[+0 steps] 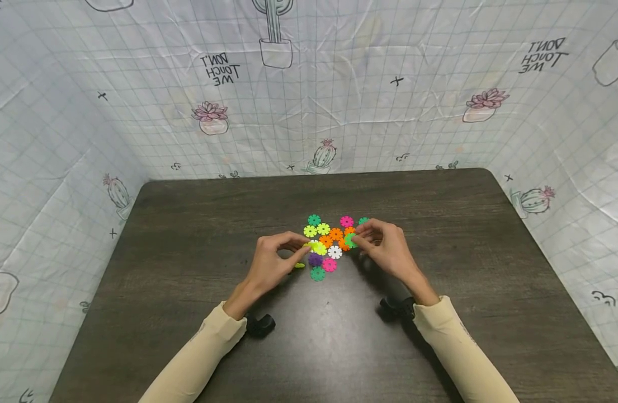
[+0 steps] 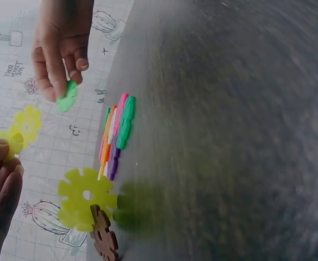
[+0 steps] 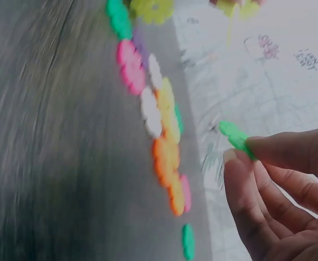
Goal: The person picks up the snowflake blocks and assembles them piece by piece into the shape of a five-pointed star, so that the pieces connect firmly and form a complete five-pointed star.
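Note:
My left hand (image 1: 272, 262) pinches a yellow notched disc (image 2: 9, 142) between thumb and fingers, and a second yellow disc (image 2: 27, 122) is joined to it. My right hand (image 1: 386, 246) pinches a bright green notched disc (image 3: 236, 136) by its edge, raised above the table. Between the hands, a group of linked flat discs lies on the table: orange discs (image 1: 336, 234), a white disc (image 1: 335, 252), a purple disc (image 1: 315, 259), pink discs (image 1: 329, 265) and green discs (image 1: 317, 273) among them.
Beside my left hand a yellow disc (image 2: 87, 198) stands on edge against a brown disc (image 2: 103, 234). The dark wooden table (image 1: 198, 224) is bordered by a patterned cloth (image 1: 309, 112) at the back and sides. Black wrist straps (image 1: 260, 326) sit near both sleeves.

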The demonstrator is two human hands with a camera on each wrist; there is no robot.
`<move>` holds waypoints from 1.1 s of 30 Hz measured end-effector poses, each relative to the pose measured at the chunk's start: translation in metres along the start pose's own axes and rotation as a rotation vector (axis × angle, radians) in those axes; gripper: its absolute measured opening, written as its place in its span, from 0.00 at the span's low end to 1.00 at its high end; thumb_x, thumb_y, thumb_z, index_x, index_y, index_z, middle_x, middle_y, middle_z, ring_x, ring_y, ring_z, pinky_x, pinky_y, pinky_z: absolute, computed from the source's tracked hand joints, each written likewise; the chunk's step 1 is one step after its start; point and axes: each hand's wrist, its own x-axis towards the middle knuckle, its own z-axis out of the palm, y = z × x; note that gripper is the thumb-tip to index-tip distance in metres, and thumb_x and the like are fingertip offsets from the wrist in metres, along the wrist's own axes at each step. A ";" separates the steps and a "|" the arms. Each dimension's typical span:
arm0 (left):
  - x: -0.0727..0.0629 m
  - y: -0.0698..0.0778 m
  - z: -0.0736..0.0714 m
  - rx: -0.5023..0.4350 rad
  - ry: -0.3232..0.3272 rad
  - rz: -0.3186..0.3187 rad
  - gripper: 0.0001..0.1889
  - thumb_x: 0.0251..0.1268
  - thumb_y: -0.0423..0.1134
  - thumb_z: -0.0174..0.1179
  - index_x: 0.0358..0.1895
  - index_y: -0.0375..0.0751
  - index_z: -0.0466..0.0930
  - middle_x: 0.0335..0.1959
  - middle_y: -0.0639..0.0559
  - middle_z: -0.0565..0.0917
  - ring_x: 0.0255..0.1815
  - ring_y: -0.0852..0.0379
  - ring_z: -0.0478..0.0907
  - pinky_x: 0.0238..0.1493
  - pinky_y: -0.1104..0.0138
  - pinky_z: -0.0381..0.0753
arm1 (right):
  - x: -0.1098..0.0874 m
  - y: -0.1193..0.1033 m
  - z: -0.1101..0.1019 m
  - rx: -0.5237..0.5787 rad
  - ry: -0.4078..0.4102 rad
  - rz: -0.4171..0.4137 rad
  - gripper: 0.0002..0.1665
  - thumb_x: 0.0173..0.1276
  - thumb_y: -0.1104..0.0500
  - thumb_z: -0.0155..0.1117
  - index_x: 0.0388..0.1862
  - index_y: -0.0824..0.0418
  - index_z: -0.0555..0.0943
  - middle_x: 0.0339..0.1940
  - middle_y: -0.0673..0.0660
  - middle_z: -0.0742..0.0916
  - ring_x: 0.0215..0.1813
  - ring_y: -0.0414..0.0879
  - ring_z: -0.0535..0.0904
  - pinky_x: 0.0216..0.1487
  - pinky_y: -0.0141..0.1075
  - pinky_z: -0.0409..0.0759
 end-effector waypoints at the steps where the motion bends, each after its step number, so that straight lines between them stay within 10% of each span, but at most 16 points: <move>1: 0.000 0.000 0.000 -0.001 -0.002 -0.002 0.06 0.69 0.35 0.71 0.46 0.42 0.90 0.38 0.49 0.93 0.37 0.59 0.90 0.41 0.63 0.92 | -0.001 -0.002 0.001 0.029 -0.009 0.005 0.08 0.72 0.60 0.72 0.46 0.62 0.86 0.40 0.62 0.92 0.35 0.51 0.90 0.37 0.40 0.91; 33: 0.002 0.003 0.011 0.006 -0.022 0.026 0.09 0.61 0.27 0.74 0.42 0.41 0.90 0.38 0.50 0.92 0.37 0.59 0.90 0.43 0.69 0.90 | -0.007 -0.038 0.017 0.243 -0.164 0.041 0.12 0.73 0.57 0.71 0.51 0.60 0.88 0.43 0.62 0.92 0.42 0.61 0.92 0.46 0.55 0.90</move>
